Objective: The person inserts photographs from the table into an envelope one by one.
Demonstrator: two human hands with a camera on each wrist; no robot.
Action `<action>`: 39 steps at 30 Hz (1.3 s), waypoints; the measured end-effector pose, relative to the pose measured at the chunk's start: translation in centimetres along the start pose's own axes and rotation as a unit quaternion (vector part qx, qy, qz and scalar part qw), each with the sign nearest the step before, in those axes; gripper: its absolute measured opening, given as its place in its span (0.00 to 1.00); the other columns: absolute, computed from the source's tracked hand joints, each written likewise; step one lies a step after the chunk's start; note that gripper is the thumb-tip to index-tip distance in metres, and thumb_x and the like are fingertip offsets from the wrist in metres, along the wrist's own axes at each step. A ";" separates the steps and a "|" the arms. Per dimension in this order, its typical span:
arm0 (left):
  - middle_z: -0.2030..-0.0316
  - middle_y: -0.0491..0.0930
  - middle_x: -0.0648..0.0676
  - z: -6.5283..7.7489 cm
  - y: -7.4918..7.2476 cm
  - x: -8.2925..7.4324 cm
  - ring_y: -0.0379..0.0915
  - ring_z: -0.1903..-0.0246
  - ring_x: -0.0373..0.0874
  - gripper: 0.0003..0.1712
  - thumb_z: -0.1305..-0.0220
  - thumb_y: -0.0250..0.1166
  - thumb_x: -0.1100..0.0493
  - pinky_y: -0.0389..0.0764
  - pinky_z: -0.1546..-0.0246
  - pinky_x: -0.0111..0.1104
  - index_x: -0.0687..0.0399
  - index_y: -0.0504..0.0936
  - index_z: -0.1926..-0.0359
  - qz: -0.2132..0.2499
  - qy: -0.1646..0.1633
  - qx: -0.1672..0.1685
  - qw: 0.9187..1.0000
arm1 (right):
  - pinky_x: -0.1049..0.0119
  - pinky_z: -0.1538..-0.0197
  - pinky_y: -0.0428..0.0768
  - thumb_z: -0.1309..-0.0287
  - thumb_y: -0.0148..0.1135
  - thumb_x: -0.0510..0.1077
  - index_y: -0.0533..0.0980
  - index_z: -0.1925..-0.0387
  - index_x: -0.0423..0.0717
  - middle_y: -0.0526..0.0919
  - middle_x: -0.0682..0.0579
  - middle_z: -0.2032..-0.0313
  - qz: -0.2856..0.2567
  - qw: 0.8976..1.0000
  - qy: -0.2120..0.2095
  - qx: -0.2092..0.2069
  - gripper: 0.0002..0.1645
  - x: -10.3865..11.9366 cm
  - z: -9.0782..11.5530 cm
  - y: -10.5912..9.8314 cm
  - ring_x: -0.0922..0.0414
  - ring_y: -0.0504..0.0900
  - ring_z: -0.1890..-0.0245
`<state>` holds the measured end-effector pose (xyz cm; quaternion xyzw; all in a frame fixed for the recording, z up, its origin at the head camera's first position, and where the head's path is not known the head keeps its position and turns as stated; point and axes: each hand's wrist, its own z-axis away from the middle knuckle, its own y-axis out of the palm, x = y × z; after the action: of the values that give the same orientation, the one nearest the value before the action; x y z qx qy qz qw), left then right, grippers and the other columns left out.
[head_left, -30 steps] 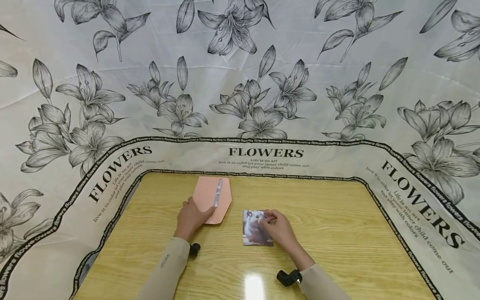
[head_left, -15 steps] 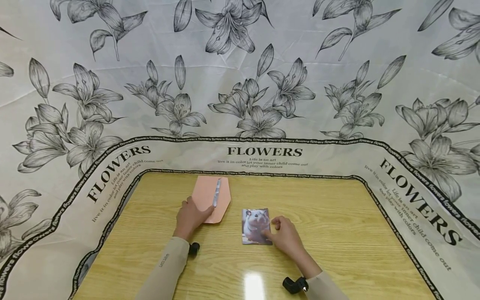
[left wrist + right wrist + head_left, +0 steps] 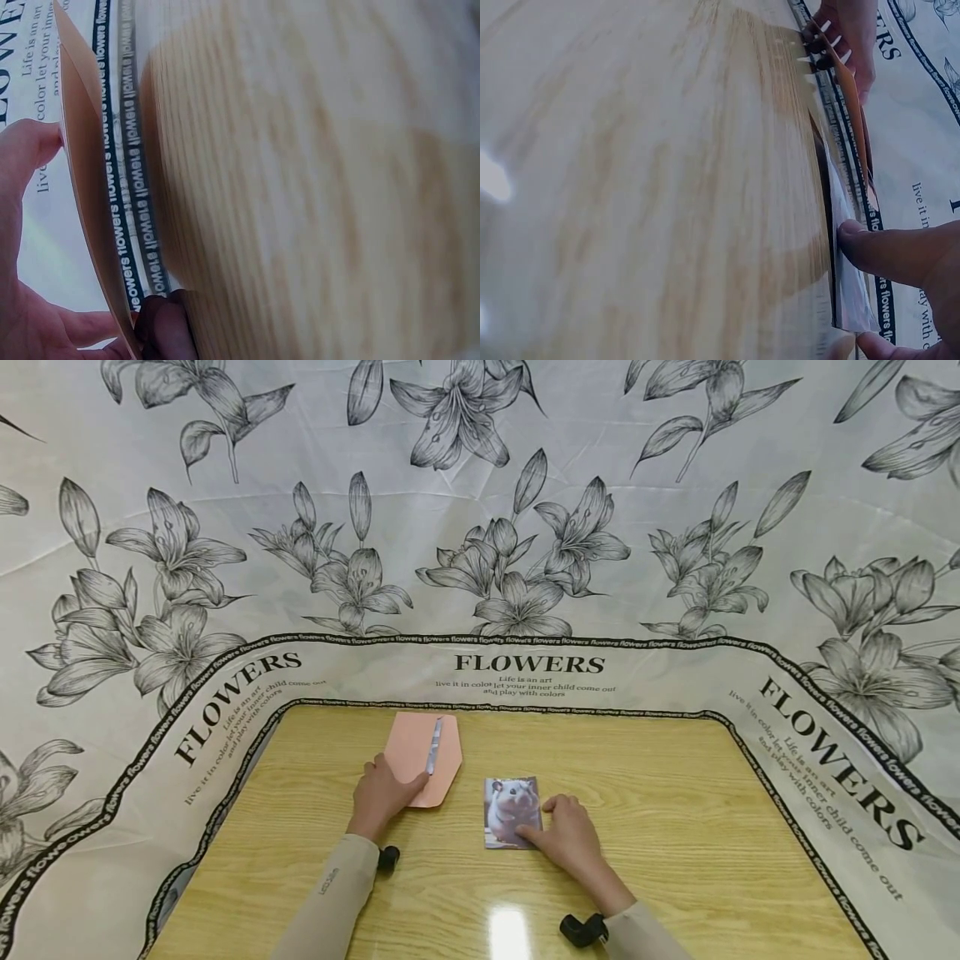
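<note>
In the head view a pink envelope point(image 3: 412, 747) with a narrow grey-blue strip point(image 3: 434, 745) lies left of centre. My left hand point(image 3: 381, 795) pinches its near end, thumb on top. From the left wrist view, the envelope point(image 3: 86, 142) appears edge-on and slightly bowed. To the right, a picture card point(image 3: 504, 812) printed with a white hamster stands out against the wood. My right hand point(image 3: 572, 835) grips its lower right edge. The right wrist view shows the thumb pressing on the face of the card point(image 3: 847, 292), with other fingertips at its edge.
The wood-grain table point(image 3: 675, 793) carries a bright light reflection near the front. A white cloth point(image 3: 525, 681) with black lilies and "FLOWERS" lettering rises around its back and sides. Small black devices sit at both wrists, one at the left wrist point(image 3: 388, 859).
My right hand has slid down from the card's upper right corner to its lower right edge, briefly loosening before its thumb came down again. The left hand and envelope have stayed put.
</note>
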<state>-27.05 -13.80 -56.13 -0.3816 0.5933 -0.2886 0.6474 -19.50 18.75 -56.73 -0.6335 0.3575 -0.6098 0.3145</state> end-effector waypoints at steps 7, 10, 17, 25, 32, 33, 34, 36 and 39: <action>0.45 0.74 0.76 -0.1 0.0 0.0 0.81 0.56 0.70 0.61 0.39 0.71 0.27 0.84 0.56 0.59 0.77 0.66 0.30 -0.001 0.000 0.001 1.000 | 0.48 0.54 0.80 0.48 0.85 0.60 0.80 0.53 0.38 0.80 0.44 0.57 0.023 1.000 -0.010 -0.004 0.35 0.3 0.2 0.3 0.46 0.79 0.59; 0.45 0.74 0.76 -0.1 0.0 0.0 0.81 0.57 0.69 0.60 0.39 0.71 0.28 0.84 0.56 0.59 0.77 0.66 0.30 -0.002 0.000 0.000 1.000 | 0.48 0.54 0.79 0.48 0.85 0.58 0.80 0.54 0.39 0.79 0.45 0.58 0.017 1.000 -0.012 -0.005 0.33 0.5 0.3 0.3 0.47 0.78 0.59; 0.45 0.74 0.75 0.0 -0.1 -0.1 0.81 0.57 0.69 0.60 0.39 0.71 0.28 0.84 0.56 0.58 0.77 0.66 0.31 -0.003 -0.002 0.001 1.000 | 0.51 0.57 0.77 0.48 0.85 0.57 0.79 0.56 0.41 0.77 0.48 0.61 0.014 1.000 -0.010 -0.001 0.31 0.5 0.3 0.3 0.50 0.75 0.63; 0.45 0.74 0.75 0.1 0.0 -0.1 0.81 0.57 0.69 0.60 0.38 0.71 0.28 0.84 0.56 0.58 0.77 0.66 0.31 -0.004 -0.002 -0.002 1.000 | 0.56 0.61 0.74 0.48 0.86 0.53 0.75 0.56 0.42 0.77 0.49 0.62 -0.010 1.000 -0.014 0.000 0.31 0.7 0.3 0.4 0.54 0.74 0.66; 0.46 0.74 0.76 0.1 0.0 -0.1 0.81 0.57 0.69 0.60 0.38 0.71 0.28 0.83 0.55 0.59 0.77 0.66 0.30 -0.004 -0.004 -0.002 1.000 | 0.60 0.69 0.69 0.44 0.84 0.48 0.72 0.52 0.44 0.76 0.53 0.71 -0.041 0.999 -0.024 0.019 0.30 0.7 0.4 0.3 0.57 0.71 0.74; 0.45 0.74 0.76 0.1 0.0 0.0 0.81 0.57 0.69 0.60 0.38 0.71 0.28 0.83 0.55 0.59 0.77 0.66 0.30 -0.004 -0.003 -0.002 1.000 | 0.61 0.70 0.68 0.43 0.83 0.48 0.72 0.52 0.44 0.75 0.54 0.71 -0.044 0.998 -0.026 0.022 0.29 0.7 0.5 0.2 0.57 0.71 0.75; 0.45 0.73 0.76 0.1 0.0 0.0 0.81 0.57 0.69 0.60 0.38 0.71 0.28 0.83 0.55 0.59 0.77 0.66 0.30 -0.004 -0.003 -0.002 1.000 | 0.61 0.71 0.68 0.42 0.82 0.47 0.72 0.52 0.44 0.75 0.54 0.71 -0.048 0.998 -0.026 0.025 0.28 0.7 0.5 0.2 0.57 0.71 0.76; 0.45 0.73 0.76 0.1 0.0 0.0 0.81 0.57 0.69 0.60 0.38 0.71 0.28 0.83 0.55 0.59 0.77 0.66 0.30 -0.003 -0.003 -0.001 1.000 | 0.61 0.71 0.68 0.40 0.81 0.45 0.73 0.52 0.45 0.75 0.55 0.72 -0.057 0.998 -0.028 0.030 0.24 0.7 0.5 0.1 0.58 0.71 0.76; 0.45 0.73 0.76 0.1 0.0 0.0 0.81 0.56 0.69 0.60 0.38 0.71 0.28 0.83 0.54 0.59 0.77 0.66 0.30 -0.001 -0.003 -0.002 1.000 | 0.63 0.70 0.69 0.38 0.78 0.42 0.76 0.54 0.45 0.76 0.57 0.73 -0.074 0.996 -0.027 0.036 0.18 0.8 0.4 -0.2 0.59 0.72 0.76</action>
<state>-26.97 -13.74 -56.13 -0.3843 0.5913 -0.2873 0.6482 -19.09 18.13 -56.14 -0.6626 0.2794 -0.6266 0.3006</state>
